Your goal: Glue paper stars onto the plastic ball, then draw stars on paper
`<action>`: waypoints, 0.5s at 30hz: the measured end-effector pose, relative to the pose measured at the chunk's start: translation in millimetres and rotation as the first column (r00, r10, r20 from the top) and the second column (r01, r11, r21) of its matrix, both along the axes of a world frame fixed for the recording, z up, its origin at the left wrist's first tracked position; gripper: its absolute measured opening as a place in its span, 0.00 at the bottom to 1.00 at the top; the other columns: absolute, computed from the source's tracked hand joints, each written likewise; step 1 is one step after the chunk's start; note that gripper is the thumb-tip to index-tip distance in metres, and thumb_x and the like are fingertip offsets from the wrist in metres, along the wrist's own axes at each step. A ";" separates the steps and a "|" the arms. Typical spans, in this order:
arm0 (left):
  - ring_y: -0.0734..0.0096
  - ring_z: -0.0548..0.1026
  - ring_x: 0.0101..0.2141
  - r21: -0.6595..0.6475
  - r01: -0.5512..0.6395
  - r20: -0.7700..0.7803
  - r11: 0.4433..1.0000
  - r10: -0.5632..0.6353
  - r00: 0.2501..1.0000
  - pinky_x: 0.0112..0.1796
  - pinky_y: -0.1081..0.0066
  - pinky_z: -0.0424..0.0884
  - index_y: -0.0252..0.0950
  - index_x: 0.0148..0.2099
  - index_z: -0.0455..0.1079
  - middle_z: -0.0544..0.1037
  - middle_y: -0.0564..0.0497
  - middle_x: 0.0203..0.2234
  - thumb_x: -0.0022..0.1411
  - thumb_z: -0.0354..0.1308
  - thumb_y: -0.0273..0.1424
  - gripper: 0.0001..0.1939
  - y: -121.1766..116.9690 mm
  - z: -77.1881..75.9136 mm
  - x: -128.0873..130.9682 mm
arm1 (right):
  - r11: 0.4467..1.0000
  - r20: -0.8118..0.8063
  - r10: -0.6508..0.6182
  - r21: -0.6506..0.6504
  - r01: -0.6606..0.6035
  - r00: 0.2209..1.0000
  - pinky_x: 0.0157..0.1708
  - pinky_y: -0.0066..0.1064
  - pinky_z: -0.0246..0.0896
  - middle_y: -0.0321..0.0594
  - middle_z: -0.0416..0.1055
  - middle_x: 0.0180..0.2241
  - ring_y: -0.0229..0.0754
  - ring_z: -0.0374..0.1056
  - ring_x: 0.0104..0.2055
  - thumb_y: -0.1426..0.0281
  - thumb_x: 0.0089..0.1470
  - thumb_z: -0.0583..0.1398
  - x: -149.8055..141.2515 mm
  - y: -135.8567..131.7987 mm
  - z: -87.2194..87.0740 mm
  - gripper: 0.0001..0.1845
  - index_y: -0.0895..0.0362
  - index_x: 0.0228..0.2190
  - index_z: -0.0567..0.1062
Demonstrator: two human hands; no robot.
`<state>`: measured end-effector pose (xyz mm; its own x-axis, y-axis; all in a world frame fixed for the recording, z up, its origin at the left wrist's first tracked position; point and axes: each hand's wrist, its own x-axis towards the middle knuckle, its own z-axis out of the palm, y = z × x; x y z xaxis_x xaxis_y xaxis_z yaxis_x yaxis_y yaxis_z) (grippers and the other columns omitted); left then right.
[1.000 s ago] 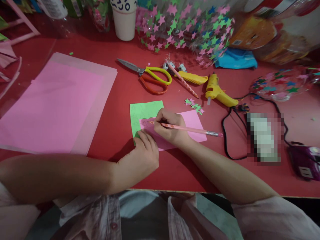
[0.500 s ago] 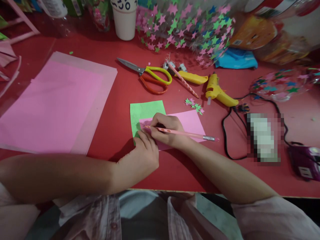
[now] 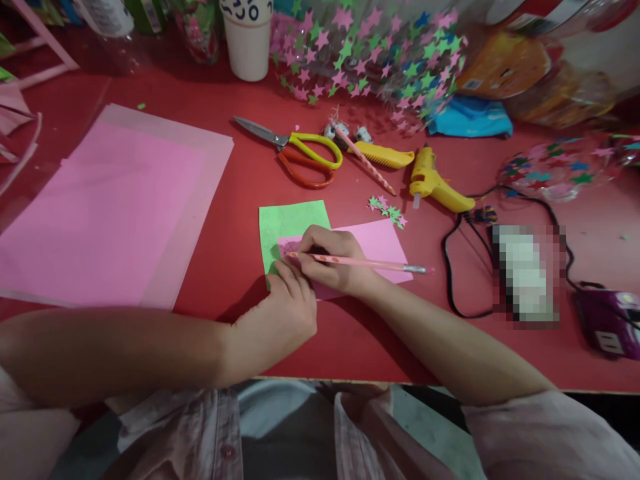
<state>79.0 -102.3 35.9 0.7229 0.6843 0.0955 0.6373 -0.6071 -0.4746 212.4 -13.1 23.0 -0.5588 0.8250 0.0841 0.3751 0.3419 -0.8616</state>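
My right hand [image 3: 333, 260] is closed round a pink pencil [image 3: 380, 264], whose tip rests on a small pink paper [image 3: 380, 243]. That paper overlaps a green paper [image 3: 287, 223] on the red table [image 3: 240, 200]. Faint pencil lines show on the pink paper near the tip. My left hand [image 3: 280, 317] lies with curled fingers pressing down the near left corner of the two papers, right beside the pencil tip.
A stack of large pink sheets [image 3: 105, 207] lies at left. Behind the papers are scissors [image 3: 295, 150], a second pencil [image 3: 365, 160], a yellow comb-like tool [image 3: 387, 157], a yellow glue gun [image 3: 437, 183] with black cord, tiny paper stars [image 3: 389, 210], a white cup [image 3: 249, 37] and a star-covered bag [image 3: 370, 53].
The pencil tip has moved a little left and toward me across the pink paper, and the pencil now lies flatter. My left hand has stayed put.
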 end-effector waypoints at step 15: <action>0.53 0.78 0.42 -0.045 -0.042 0.054 0.998 0.045 0.998 0.39 0.65 0.74 0.17 0.49 0.71 0.77 0.27 0.43 0.60 0.46 0.18 0.18 2.7 2.0 -2.8 | 0.960 -0.092 -0.069 -0.275 0.041 0.993 0.21 0.24 0.54 0.32 0.67 0.23 0.31 0.60 0.23 0.69 0.44 0.63 19.0 13.5 15.4 0.08 0.57 0.26 0.68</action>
